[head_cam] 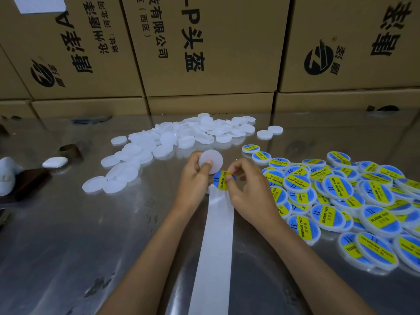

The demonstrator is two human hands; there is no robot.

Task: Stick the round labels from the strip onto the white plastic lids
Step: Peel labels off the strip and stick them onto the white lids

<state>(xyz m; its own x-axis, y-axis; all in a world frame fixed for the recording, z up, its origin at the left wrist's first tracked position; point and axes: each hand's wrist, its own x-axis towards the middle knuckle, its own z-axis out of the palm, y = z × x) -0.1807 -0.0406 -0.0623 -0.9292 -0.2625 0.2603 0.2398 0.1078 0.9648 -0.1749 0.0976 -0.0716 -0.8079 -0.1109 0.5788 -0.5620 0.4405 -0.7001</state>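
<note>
Round label (223,180) pinched by the right hand (247,189) over the strip (213,242); left hand (195,178) grips a bare white lid (213,161)

Left hand (195,176): a bare white lid (211,161) is gripped, thumb on its face.
Right hand (247,187): a blue-yellow round label (222,180) is pinched above the white strip (214,242).
Unlabelled lids (172,137): heaped behind.
Labelled lids (341,196): piled at right.
Cartons (204,46): stacked at back.

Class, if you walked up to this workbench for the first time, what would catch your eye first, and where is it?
Probably the heap of blue-and-yellow labelled lids on the right. At centre, the right hand pinches a round label beside a bare white lid held by the left hand. Unlabelled lids lie scattered behind.
</note>
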